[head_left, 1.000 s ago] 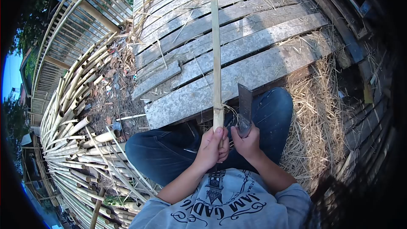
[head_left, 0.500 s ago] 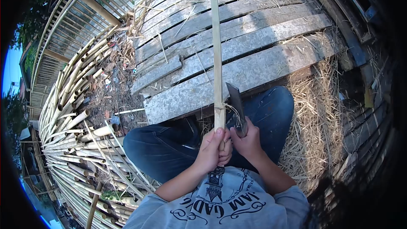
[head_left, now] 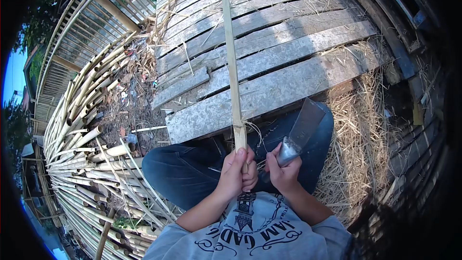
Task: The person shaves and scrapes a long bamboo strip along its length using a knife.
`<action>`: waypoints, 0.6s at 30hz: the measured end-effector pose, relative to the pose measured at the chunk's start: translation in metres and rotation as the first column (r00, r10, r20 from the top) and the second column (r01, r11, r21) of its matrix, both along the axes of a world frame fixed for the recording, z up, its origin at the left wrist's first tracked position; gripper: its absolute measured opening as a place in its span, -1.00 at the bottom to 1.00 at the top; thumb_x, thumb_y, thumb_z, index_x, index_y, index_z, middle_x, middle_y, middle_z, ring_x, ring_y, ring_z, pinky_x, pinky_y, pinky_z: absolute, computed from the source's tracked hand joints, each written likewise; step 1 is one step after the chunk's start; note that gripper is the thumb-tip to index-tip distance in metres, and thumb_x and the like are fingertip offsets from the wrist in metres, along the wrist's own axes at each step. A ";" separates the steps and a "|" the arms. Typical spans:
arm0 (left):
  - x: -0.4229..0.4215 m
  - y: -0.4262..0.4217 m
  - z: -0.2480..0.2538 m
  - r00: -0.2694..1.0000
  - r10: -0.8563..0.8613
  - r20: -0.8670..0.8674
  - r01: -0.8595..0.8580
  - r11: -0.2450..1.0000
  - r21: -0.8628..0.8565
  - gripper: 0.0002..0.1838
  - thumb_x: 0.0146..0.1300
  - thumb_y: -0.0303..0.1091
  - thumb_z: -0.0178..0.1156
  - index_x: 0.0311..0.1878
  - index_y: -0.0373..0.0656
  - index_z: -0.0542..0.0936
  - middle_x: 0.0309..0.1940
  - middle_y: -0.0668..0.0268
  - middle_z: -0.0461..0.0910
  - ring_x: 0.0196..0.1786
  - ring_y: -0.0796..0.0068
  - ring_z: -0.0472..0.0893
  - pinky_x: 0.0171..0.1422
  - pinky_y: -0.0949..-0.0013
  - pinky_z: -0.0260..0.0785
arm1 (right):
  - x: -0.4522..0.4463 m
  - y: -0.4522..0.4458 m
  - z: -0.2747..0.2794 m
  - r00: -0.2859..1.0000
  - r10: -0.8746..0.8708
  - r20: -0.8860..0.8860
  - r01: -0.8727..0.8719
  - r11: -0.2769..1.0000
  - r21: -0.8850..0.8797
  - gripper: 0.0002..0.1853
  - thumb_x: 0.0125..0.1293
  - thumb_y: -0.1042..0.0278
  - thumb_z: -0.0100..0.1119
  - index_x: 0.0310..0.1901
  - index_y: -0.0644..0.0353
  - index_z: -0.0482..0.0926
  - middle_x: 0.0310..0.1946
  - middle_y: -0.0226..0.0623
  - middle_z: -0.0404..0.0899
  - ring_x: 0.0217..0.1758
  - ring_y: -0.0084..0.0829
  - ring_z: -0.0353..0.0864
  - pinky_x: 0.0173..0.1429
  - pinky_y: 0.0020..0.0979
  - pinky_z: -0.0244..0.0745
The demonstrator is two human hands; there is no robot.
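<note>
Presently, our clenched left hand [head_left: 234, 171] holds the bamboo strip [head_left: 231, 62], extending ahead of it; our clenched right hand [head_left: 285, 172] holds the knife [head_left: 303, 129] (blade outward). A slipping stroke could cut the left.

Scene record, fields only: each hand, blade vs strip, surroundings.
Left hand: closed around near end of pale strip
Right hand: gripping broad-bladed knife by its handle
Blade vs strip: apart; blade points forward and right
Strip: extends forward above plank platform; thin curl hangs near the hand
Left side: piled bamboo poles
Right side: heaped straw-coloured shavings
</note>
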State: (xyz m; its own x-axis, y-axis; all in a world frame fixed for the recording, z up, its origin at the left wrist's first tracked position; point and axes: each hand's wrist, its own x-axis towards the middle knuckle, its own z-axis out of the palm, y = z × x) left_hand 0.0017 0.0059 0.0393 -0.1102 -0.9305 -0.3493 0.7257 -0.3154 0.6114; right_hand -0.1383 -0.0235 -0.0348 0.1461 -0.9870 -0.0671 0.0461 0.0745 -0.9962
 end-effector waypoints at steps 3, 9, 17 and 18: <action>-0.003 0.000 0.002 0.998 -0.043 0.049 0.044 0.999 -0.005 -0.59 0.55 0.08 -0.23 -0.27 -0.08 0.23 -0.76 0.46 0.06 -0.79 0.68 -0.01 -0.76 0.51 -0.11 | -0.001 -0.015 0.023 0.978 0.085 -0.189 -0.119 0.976 -0.180 -0.82 0.18 0.52 0.28 -0.22 0.33 0.49 -0.62 -0.27 0.53 -0.49 -0.57 0.61 -0.41 -0.42 0.45; -0.001 0.000 0.000 0.999 -0.024 0.025 0.023 0.999 0.027 -0.57 0.54 0.09 -0.22 -0.29 -0.09 0.23 -0.77 0.44 0.06 -0.79 0.67 -0.01 -0.77 0.50 -0.10 | 0.001 0.000 0.011 0.993 -0.028 0.119 0.027 1.000 0.004 -0.83 0.22 0.46 0.28 -0.23 0.30 0.49 -0.64 -0.27 0.51 -0.52 -0.57 0.59 -0.41 -0.43 0.45; 0.004 0.004 -0.001 0.985 -0.092 0.145 0.098 0.995 -0.036 -0.55 0.53 0.09 -0.16 -0.30 -0.12 0.24 -0.76 0.44 0.10 -0.78 0.67 0.03 -0.74 0.50 -0.08 | -0.008 0.001 0.013 0.988 0.111 -0.106 -0.101 0.991 0.093 -0.81 0.20 0.51 0.29 -0.21 0.34 0.48 -0.55 -0.27 0.60 -0.45 -0.51 0.66 -0.36 -0.44 0.49; 0.008 0.004 -0.003 0.986 -0.101 0.134 0.102 0.995 -0.005 -0.55 0.53 0.09 -0.15 -0.30 -0.12 0.25 -0.76 0.44 0.10 -0.78 0.67 0.03 -0.74 0.50 -0.06 | -0.008 0.003 0.019 0.992 0.086 -0.093 -0.081 0.995 0.055 -0.80 0.21 0.51 0.29 -0.21 0.34 0.47 -0.54 -0.27 0.61 -0.45 -0.53 0.66 -0.37 -0.44 0.50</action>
State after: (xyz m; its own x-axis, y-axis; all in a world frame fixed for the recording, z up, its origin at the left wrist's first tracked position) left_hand 0.0094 0.0097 0.0360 -0.1576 -0.9211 -0.3560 0.6021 -0.3754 0.7047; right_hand -0.1465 -0.0206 -0.0156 0.2181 -0.9665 -0.1350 -0.0572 0.1254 -0.9905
